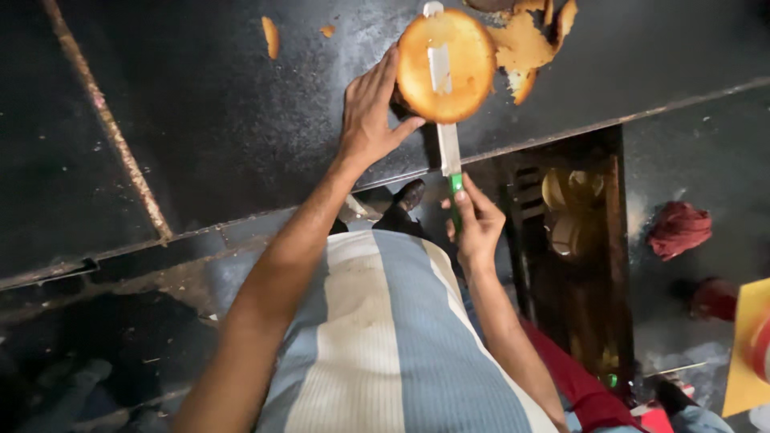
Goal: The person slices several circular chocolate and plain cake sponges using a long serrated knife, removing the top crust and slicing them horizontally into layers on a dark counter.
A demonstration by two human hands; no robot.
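A single head-worn camera looks steeply down the person's front, past the striped shirt [377, 345] and both forearms, onto the dark griddle [224, 104] close ahead. The floor shows below; an open burner compartment [573, 232] sits at right.

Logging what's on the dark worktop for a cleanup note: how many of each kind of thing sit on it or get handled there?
Round sponge cake: 1
Green-handled knife: 1
Large trimmed crust pieces: 1 cluster
Small stray crust scraps: 2
Total: 5
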